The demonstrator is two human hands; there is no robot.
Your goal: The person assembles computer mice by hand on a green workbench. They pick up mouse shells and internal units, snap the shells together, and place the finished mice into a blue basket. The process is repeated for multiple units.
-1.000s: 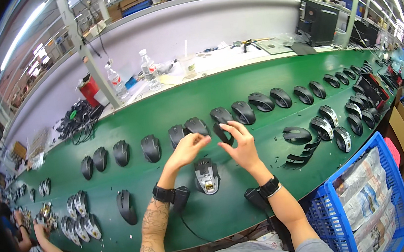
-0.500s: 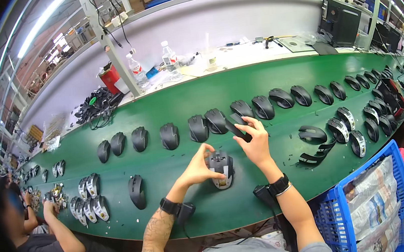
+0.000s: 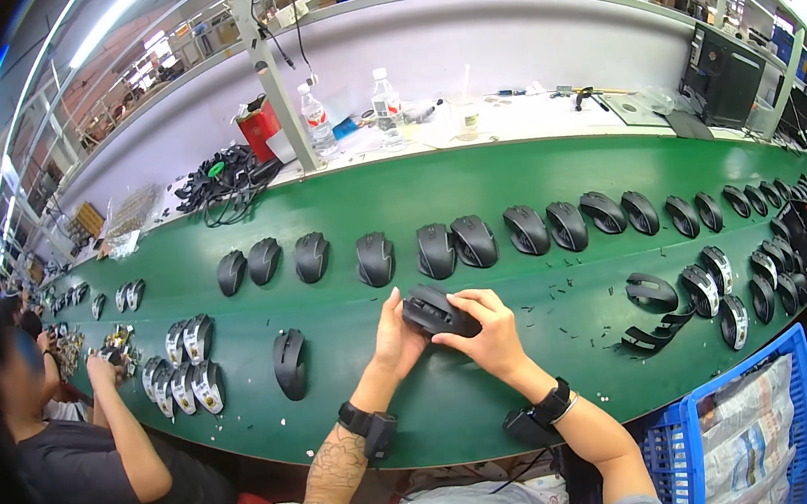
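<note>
A black computer mouse (image 3: 439,312) is held tilted above the green bench (image 3: 463,406). My left hand (image 3: 397,341) cups its left end, fingers partly hidden beneath it. The thumb and fingers of my right hand (image 3: 490,334) press on the mouse from the right. Beyond it stands a row of assembled black mice, the nearest being one mouse (image 3: 437,251). A single black mouse (image 3: 289,364) sits to the left of my hands.
Several mice with pale, uncovered insides (image 3: 206,386) stand at left, near a co-worker (image 3: 107,460). Curved black shells (image 3: 655,333) and more mice lie at right. A blue basket (image 3: 685,449) stands by the bench edge. Bottles (image 3: 386,103) line the back shelf.
The mouse, earlier on the bench with its inside showing, is now lifted and dark-topped. My right hand has brought the black cover piece onto it. The view has shifted slightly.
</note>
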